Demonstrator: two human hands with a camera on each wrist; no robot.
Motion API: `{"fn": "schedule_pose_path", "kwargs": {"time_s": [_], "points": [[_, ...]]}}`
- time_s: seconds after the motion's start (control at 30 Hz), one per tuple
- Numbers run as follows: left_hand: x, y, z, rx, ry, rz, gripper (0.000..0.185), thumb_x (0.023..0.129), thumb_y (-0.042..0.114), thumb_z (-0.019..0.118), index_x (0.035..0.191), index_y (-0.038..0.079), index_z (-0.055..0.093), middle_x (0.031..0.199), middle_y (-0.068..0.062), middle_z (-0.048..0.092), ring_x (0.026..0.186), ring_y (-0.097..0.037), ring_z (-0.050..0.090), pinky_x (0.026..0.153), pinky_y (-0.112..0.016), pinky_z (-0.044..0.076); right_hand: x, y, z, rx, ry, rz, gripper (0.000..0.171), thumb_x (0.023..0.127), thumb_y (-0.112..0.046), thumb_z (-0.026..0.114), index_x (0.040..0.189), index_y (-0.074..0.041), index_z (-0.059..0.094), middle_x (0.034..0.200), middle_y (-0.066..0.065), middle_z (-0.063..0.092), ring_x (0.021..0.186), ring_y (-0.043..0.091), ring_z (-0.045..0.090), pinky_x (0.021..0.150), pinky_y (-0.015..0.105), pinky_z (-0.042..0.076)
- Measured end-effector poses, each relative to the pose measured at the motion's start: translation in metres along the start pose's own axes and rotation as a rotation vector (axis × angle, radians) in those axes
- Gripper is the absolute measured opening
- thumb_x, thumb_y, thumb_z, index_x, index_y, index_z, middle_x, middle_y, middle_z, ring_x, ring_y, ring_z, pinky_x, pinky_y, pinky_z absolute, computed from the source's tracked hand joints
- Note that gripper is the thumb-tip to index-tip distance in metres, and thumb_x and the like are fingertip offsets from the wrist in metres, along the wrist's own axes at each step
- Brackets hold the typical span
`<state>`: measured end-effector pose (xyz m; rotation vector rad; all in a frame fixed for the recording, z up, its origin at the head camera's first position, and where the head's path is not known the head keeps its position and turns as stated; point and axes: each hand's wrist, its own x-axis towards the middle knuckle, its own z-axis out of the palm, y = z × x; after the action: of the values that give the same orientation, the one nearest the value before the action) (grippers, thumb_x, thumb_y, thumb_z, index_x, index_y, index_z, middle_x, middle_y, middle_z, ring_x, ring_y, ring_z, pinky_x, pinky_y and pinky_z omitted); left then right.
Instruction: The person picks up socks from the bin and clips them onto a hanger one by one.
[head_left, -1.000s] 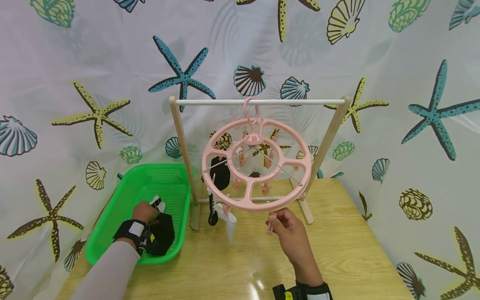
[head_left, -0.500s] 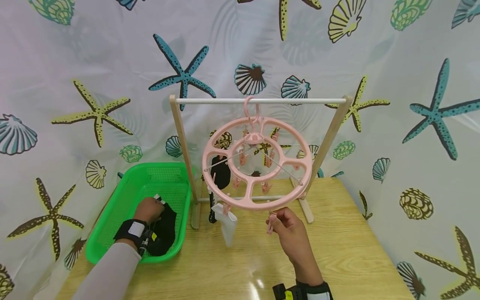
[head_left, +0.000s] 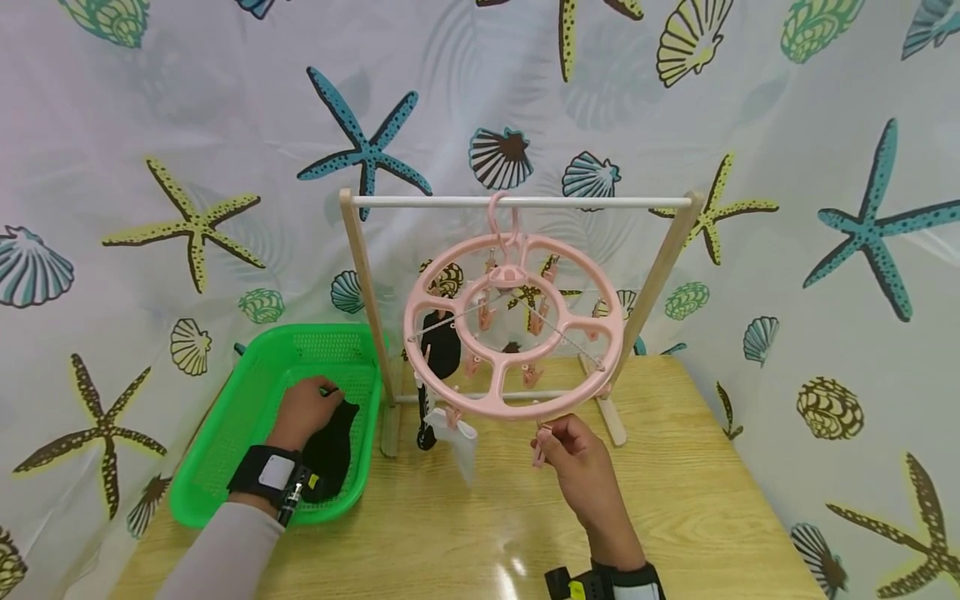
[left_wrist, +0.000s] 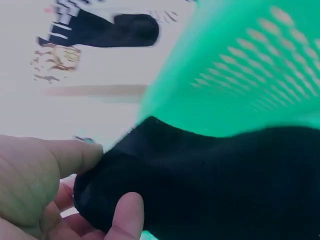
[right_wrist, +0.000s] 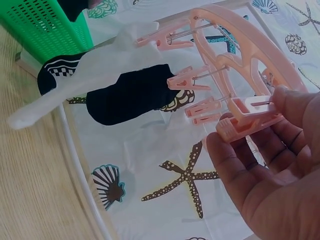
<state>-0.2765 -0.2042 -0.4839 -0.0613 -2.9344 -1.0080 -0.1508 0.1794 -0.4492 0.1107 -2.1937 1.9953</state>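
Observation:
Inside the green basket, my left hand (head_left: 303, 410) pinches a black sock (left_wrist: 210, 185) near one end, thumb and fingers on either side of the cloth. My right hand (head_left: 581, 471) holds a pink clothespin (right_wrist: 252, 112) between thumb and fingers, below the front rim of a round pink drying hanger (head_left: 517, 408). In the right wrist view its two handle ends are squeezed under the fingertips. Clipped on the hanger's left side are a white sock (head_left: 459, 442), a black sock (head_left: 441, 346) and a black sock with white patterning (right_wrist: 62, 70).
The green basket (head_left: 243, 400) stands at the left of the wooden table (head_left: 712, 517). A rack with a white rod (head_left: 420, 202) and wooden posts (head_left: 654, 279) bears the hanger. Several other pink clothespins (head_left: 531, 377) dangle from it. A patterned curtain (head_left: 262, 83) hangs behind.
My left hand has risen slightly and shifted right in the basket, drawing the black sock's end along. The hanging white sock sways a little. My right hand stays at the clothespin.

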Motion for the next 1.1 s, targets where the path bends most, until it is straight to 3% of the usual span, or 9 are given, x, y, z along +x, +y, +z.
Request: {"fn": "schedule_pose_path", "kwargs": {"time_s": [0.23,0.47,0.8,1.1], "points": [[-0.021,0.026,-0.008,-0.112,0.041,0.038,0.032,0.101,0.016,0.057,0.123,-0.007,0.062,0.115,-0.025,0.064,0.099,-0.039,0.062,0.080,-0.051,0.050,0.001,-0.001,0.003,-0.024,-0.023,-0.019,0.017,0.099,-0.013,0.062,0.097,0.005,0.061,0.088,0.020,0.063,0.088,0.031,0.064,0.076,0.032,0.054],[-0.050,0.063,-0.008,-0.259,0.102,0.112,0.027,0.097,0.020,0.065,0.116,0.001,0.066,0.107,-0.015,0.068,0.094,-0.029,0.065,0.076,-0.042,0.052,-0.001,0.000,0.005,-0.028,-0.028,-0.016,0.022,0.098,-0.016,0.063,0.098,0.005,0.061,0.089,0.020,0.065,0.092,0.036,0.064,0.074,0.034,0.054],[-0.106,0.106,0.004,-0.486,0.067,0.135,0.015,0.093,0.014,0.071,0.106,0.007,0.069,0.098,-0.004,0.069,0.088,-0.017,0.064,0.072,-0.030,0.051,-0.001,0.000,0.009,-0.020,-0.027,-0.051,0.019,0.098,-0.013,0.063,0.097,0.006,0.061,0.087,0.018,0.066,0.090,0.031,0.066,0.075,0.033,0.054],[-0.120,0.136,0.037,-0.554,-0.074,0.243,0.009,0.092,0.014,0.072,0.100,0.010,0.070,0.093,0.001,0.068,0.079,-0.012,0.059,0.068,-0.027,0.049,-0.005,-0.002,0.014,0.015,-0.024,-0.084,0.013,0.098,-0.010,0.062,0.097,0.003,0.062,0.086,0.022,0.064,0.082,0.026,0.066,0.076,0.032,0.055]]}}
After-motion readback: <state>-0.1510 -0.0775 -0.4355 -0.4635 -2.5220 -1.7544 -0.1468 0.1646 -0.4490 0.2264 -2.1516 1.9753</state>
